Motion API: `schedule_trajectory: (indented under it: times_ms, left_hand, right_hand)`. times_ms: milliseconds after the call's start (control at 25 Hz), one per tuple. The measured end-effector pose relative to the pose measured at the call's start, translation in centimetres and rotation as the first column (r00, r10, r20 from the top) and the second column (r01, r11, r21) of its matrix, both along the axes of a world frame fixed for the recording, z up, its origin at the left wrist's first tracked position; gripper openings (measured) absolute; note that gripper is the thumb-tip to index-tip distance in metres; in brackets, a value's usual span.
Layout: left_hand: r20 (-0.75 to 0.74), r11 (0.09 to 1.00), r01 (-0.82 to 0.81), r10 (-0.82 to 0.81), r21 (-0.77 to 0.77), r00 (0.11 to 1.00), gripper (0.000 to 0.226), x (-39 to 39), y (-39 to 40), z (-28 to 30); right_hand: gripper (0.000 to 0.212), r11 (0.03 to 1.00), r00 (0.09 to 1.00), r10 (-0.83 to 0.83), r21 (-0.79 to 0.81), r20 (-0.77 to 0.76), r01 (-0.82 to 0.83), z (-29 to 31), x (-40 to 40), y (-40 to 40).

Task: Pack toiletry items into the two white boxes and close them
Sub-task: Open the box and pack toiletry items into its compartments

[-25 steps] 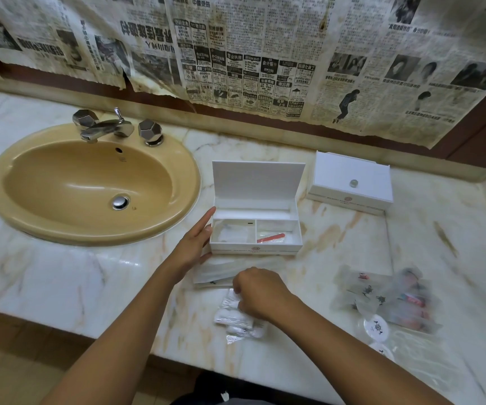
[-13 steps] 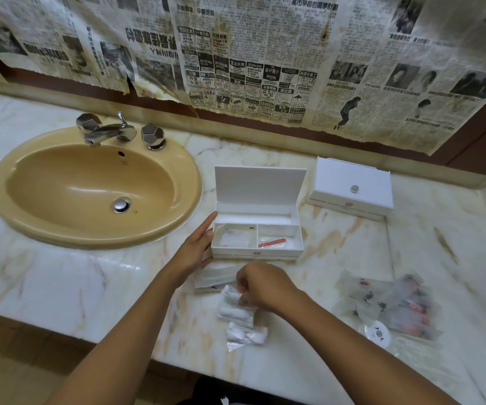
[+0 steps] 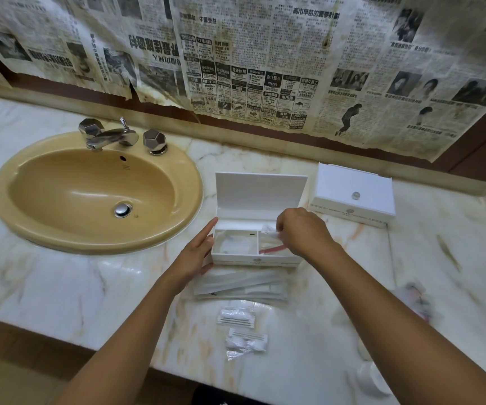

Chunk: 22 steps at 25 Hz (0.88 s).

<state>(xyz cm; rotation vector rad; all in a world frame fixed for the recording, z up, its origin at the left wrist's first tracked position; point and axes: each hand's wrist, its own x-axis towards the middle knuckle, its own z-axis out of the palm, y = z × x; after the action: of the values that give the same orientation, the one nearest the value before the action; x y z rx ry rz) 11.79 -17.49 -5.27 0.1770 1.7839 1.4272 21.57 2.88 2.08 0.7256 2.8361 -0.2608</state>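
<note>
An open white box (image 3: 258, 197) stands mid-counter, lid up, with two compartments; clear wrapping lies in the left one and a red-pink item (image 3: 271, 249) in the right one. My left hand (image 3: 199, 252) rests with straight fingers against the box's left wall. My right hand (image 3: 301, 232) hovers over the right compartment and pinches a small clear packet (image 3: 268, 230). A second white box (image 3: 353, 194), shut, sits to the right. Long clear-wrapped items (image 3: 241, 283) lie in front of the open box, and two small cotton packets (image 3: 237, 315) (image 3: 246, 342) lie nearer me.
A beige sink (image 3: 95, 191) with a chrome tap (image 3: 110, 137) fills the counter's left. Blurred toiletry packets (image 3: 417, 299) and round white items (image 3: 372, 375) lie at the right. Newspaper covers the wall behind. The counter's front edge runs close below the cotton packets.
My right hand rose from the packets near the counter's front edge to the open box's right compartment, carrying a small clear packet. My left hand stayed at the box's left side.
</note>
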Motion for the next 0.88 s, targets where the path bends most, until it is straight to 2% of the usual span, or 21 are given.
schedule_trajectory:
  times_ms: [80, 200, 360, 480, 640, 720, 880]
  left_hand:
    - [0.001, 1.000, 0.000, 0.000, 0.001, 1.000, 0.039, 0.0, 0.0, 0.0]
    - [0.009, 1.000, -0.006, 0.006, 0.005, 1.000, 0.039, -0.1, 0.0, 0.0]
    - [-0.008, 1.000, 0.004, -0.004, 0.012, 1.000, 0.039, -0.3, 0.0, -0.4]
    - [-0.008, 1.000, 0.007, -0.007, 0.009, 1.000, 0.039, -0.4, -0.2, -0.6]
    - [-0.012, 1.000, -0.004, 0.004, 0.009, 1.000, 0.039, -0.1, 0.0, -0.1]
    - [-0.014, 1.000, -0.003, 0.004, 0.010, 1.000, 0.039, -0.1, 0.0, -0.1]
    - [-0.029, 1.000, 0.017, -0.016, 0.013, 0.999, 0.038, -0.2, -0.1, -0.4]
  right_hand:
    - [0.008, 0.999, 0.998, 0.026, 0.016, 0.059, -0.027, -0.9, -0.3, -0.1]
    - [0.016, 0.995, 0.986, 0.096, 0.007, 0.137, -0.098, -2.0, -0.9, -0.6]
    - [0.012, 0.986, 0.957, 0.165, -0.065, 0.237, -0.154, -3.0, -1.2, -0.5]
    - [0.025, 0.989, 0.968, 0.131, -0.090, 0.216, -0.114, -3.2, -1.4, -0.2]
    - [0.015, 0.983, 0.988, 0.047, -0.182, 0.148, -0.019, -3.4, -1.8, -0.5]
    - [0.019, 0.969, 0.983, 0.048, -0.245, 0.178, -0.003, -3.9, -1.5, -0.9]
    - [0.027, 0.969, 0.985, 0.032, -0.247, 0.168, 0.010, -4.1, -0.9, -1.1]
